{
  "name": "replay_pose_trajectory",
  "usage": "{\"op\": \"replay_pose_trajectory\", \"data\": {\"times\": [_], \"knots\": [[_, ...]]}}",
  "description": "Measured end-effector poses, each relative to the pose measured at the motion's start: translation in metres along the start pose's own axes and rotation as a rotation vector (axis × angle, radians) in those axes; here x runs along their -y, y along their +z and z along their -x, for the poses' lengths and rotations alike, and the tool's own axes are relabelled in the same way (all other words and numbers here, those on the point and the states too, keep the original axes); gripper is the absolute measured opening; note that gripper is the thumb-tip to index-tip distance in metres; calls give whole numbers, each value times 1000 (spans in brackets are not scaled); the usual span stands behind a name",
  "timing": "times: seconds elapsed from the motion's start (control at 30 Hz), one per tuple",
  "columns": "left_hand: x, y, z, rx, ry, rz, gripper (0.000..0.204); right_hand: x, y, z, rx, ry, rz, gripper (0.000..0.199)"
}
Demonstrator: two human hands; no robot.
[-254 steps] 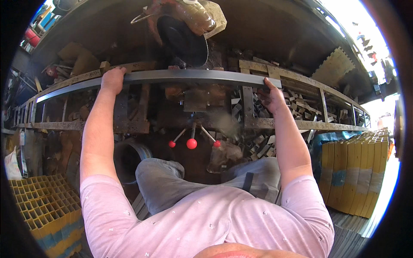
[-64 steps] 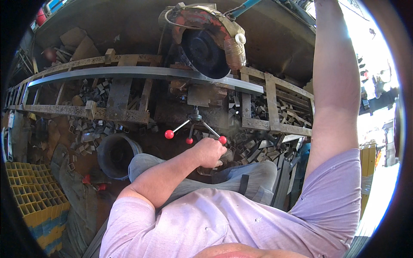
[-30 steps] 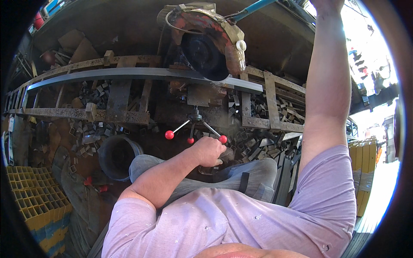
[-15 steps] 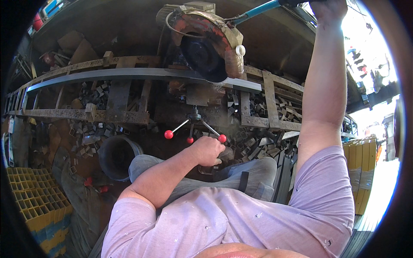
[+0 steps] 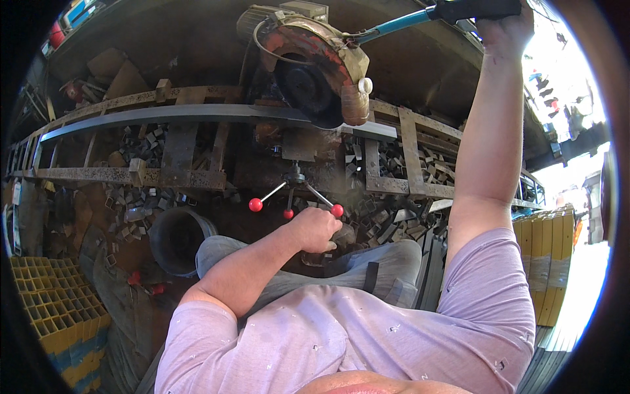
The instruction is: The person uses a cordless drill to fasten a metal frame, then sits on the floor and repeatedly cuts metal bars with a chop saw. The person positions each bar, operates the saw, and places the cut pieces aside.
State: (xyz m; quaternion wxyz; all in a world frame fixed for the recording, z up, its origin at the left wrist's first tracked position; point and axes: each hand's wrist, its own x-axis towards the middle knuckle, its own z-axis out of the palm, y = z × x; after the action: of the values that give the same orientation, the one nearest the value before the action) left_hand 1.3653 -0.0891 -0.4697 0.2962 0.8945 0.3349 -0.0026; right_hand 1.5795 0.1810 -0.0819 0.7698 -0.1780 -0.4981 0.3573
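Note:
My right hand reaches far up at the right, its fingers wrapped round the black grip of a blue lever. That lever runs to a cut-off saw with a worn, reddish guard and a dark round disc. A cut plastic bottle is fixed to the guard's side. Under the disc lies a long grey metal bar. My left hand is closed at a red ball knob, one of three on the spoked vise handle; its fingertips are partly hidden.
A rusty steel frame carries the bar across the workplace. Short metal offcuts are heaped beneath and in front. A grey bucket stands left of my knees. Yellow tube bundles are stacked at the left, yellow bars at the right.
The lever's black grip and my right hand have come slightly lower and left in the picture, and the saw's disc sits a little lower. My left hand stays at the knob.

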Motion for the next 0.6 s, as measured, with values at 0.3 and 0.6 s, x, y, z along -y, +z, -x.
{"op": "replay_pose_trajectory", "data": {"times": [0.3,0.6], "knots": [[-2,-1,0,-8,8,-1,39,7,-26,10,-83,-29,19,49],[-3,-2,0,13,-9,5,39,4,-70,22,84,-47,-62,53]]}}
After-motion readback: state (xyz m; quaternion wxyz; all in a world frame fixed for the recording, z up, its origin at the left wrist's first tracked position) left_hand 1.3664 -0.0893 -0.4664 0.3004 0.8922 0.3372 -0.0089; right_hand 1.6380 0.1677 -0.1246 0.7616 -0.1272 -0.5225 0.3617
